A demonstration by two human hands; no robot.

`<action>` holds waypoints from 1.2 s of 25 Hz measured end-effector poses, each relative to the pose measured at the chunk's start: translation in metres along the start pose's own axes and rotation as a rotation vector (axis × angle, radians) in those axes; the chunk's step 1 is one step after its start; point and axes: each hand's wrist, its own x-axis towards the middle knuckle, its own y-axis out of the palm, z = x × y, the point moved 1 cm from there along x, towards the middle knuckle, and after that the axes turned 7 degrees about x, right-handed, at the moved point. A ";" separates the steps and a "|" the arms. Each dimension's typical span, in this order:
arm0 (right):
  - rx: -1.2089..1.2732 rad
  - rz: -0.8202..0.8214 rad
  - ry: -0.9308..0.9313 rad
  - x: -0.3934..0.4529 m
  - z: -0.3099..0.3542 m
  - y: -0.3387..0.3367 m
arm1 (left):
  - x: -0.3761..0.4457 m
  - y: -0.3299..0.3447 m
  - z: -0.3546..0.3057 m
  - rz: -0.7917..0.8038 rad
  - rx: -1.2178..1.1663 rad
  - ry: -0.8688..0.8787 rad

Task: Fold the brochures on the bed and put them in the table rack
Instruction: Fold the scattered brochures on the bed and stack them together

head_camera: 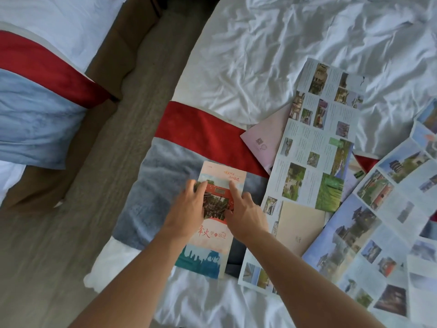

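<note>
A folded brochure (214,247) with a peach cover, a red gate photo and a teal skyline lies on the grey and red bed runner (146,185). My left hand (189,207) rests on its left edge with the fingers spread. My right hand (243,209) presses on its right side, the index finger stretched out toward the top. Unfolded brochures lie to the right: a long one with photo panels (316,147), a pink one (267,140) partly beneath it, and a large blue-toned one (378,233). A beige folded sheet (300,223) sits between them. No rack is in view.
The white crumpled bedsheet (295,43) fills the upper right. A strip of wooden floor (106,150) runs between this bed and a second bed (35,91) at the left, which has the same red and blue runner.
</note>
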 end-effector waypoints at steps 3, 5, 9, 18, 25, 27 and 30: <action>-0.012 0.014 0.032 -0.016 -0.005 0.019 | -0.015 0.017 0.009 0.013 -0.013 0.037; -0.033 0.041 0.035 -0.025 -0.007 0.032 | -0.024 0.029 0.014 0.009 0.015 0.060; -0.076 0.054 0.052 -0.041 -0.009 0.053 | -0.045 0.047 0.021 0.024 0.014 0.030; -0.245 -0.086 -0.072 -0.051 -0.004 0.060 | -0.061 0.057 0.026 0.013 0.229 0.105; -0.344 -0.010 -0.217 -0.051 -0.006 0.073 | -0.057 0.069 0.022 0.065 0.244 0.269; -0.346 -0.005 -0.206 -0.047 -0.008 0.076 | -0.055 0.073 0.022 0.060 0.217 0.259; -0.365 -0.018 -0.196 -0.044 -0.011 0.085 | -0.054 0.081 0.019 0.072 0.175 0.215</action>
